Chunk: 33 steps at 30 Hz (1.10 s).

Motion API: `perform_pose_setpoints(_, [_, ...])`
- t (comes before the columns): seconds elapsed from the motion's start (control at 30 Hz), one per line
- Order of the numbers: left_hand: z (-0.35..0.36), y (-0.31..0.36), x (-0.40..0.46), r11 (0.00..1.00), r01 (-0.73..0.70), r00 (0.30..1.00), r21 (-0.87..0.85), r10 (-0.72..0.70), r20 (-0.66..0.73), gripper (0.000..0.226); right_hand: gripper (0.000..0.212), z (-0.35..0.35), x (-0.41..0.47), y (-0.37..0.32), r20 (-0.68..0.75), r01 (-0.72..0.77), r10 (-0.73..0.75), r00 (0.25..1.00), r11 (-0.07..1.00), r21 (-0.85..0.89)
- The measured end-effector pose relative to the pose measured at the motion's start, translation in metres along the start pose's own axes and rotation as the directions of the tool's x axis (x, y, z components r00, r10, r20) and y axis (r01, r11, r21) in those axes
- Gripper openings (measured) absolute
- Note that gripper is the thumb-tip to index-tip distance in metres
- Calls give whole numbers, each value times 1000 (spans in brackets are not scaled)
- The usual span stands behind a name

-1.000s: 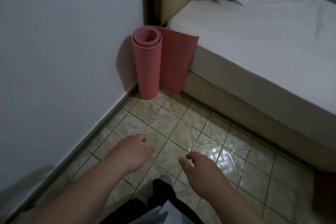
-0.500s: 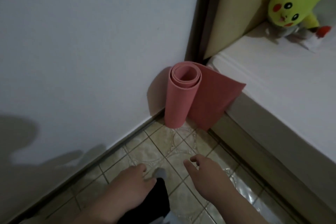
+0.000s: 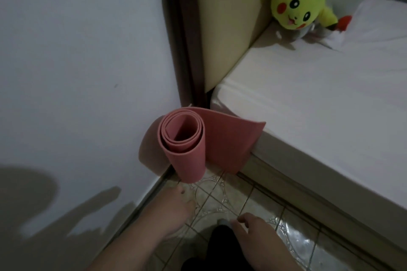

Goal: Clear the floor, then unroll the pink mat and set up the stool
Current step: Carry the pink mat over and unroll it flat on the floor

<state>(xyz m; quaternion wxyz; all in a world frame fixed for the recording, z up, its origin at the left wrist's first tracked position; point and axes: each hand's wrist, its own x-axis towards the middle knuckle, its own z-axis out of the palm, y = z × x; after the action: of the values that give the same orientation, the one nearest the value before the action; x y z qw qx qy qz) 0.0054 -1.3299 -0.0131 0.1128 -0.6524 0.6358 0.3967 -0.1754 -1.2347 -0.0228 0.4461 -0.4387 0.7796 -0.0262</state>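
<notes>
The pink mat [image 3: 189, 156] stands upright as a loose roll in the corner between the white wall and the bed, its free end curling out against the mattress side. My left hand [image 3: 174, 207] reaches toward the foot of the roll, fingertips just short of it, holding nothing. My right hand [image 3: 253, 233] hovers lower over the tiled floor, fingers loosely spread and empty. No stool is in view.
A bed with a white sheet [image 3: 319, 105] fills the right side, its cream headboard [image 3: 226, 17] in a dark frame against the wall. A yellow plush toy [image 3: 301, 0] lies on the bed. The white wall [image 3: 77, 61] bounds the left; glossy tiles [image 3: 286, 237] lie below.
The view has closed in on the mat, which now looks larger and nearer. My left hand has stretched forward close to the roll's base; my right hand has stayed low.
</notes>
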Motion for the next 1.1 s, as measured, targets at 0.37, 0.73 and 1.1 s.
perform_pose_setpoints(0.37, [-50,-13,133,725,282,868,-629,-472,-154,90,48,-106,178,-81,-231,212,-283,931,934,-288])
perform_pose_setpoints(0.73, [-26,-4,189,474,297,862,-829,-506,19,86,46,-91,262,-87,-206,38,-192,960,813,-581])
perform_pose_setpoints(1.1, [-6,-10,217,153,281,870,-948,-458,184,28,41,-45,248,-70,110,137,-103,989,920,-369])
